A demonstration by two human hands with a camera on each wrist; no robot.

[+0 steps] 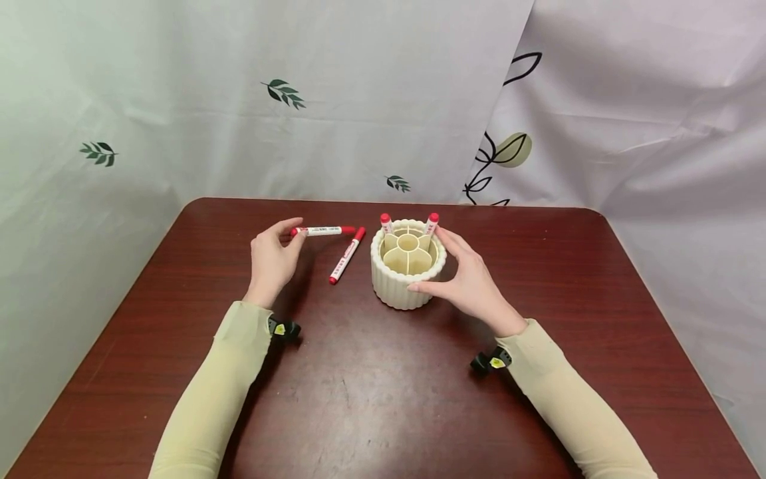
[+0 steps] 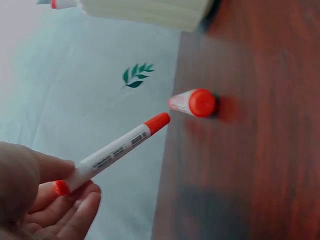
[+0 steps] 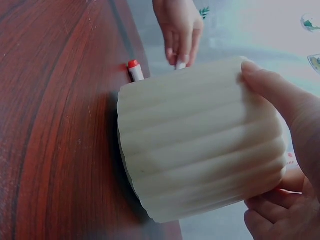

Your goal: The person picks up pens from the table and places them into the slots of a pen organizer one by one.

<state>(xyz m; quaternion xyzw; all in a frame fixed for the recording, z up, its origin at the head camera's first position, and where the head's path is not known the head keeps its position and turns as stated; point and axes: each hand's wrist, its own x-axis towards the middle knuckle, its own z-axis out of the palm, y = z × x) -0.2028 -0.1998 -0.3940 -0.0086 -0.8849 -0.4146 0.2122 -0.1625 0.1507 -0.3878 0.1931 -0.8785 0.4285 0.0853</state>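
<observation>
My left hand (image 1: pixel 272 256) pinches a white marker with red ends (image 1: pixel 323 231) by one end and holds it level above the table; the left wrist view shows the same marker (image 2: pixel 112 152) between thumb and fingers (image 2: pixel 75 212). A second red-capped marker (image 1: pixel 346 256) lies on the table beside it, its cap (image 2: pixel 201 102) close in the wrist view. My right hand (image 1: pixel 469 276) grips the side of a cream ribbed round holder (image 1: pixel 407 283) with petal-shaped compartments. Two markers (image 1: pixel 385 223) (image 1: pixel 431 223) stand in its far compartments. The right wrist view shows the holder's wall (image 3: pixel 200 145) under my fingers.
The dark red wooden table (image 1: pixel 383 399) stands against pale curtains with leaf prints (image 1: pixel 284 93) on the far and side walls. Small black wrist cameras (image 1: pixel 284 328) (image 1: pixel 492 360) hang below both cream sleeves. The table's far edge lies just beyond the holder.
</observation>
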